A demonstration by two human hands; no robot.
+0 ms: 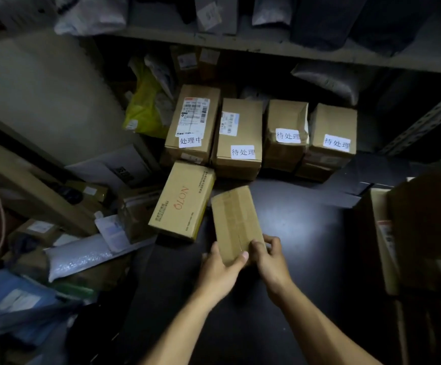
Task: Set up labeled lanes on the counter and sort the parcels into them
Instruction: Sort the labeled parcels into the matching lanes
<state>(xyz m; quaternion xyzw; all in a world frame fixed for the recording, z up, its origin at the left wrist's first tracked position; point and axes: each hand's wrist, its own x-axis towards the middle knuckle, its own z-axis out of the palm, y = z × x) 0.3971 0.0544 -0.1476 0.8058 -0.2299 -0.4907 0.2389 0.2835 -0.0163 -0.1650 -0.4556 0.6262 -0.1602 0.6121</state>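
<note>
Both hands grasp the near end of a plain box (233,222): the left hand (220,270) pinches its near-left corner, thumb on top, and the right hand (269,259) curls round its near-right corner. The box lies over the dark counter (293,233), long axis running away from the person, leaning slightly left. Just left sits the OLON box (182,201). Beyond, four labelled boxes (240,138) stand in a row under a grey shelf (240,43). Parcels crowd the left side.
</note>
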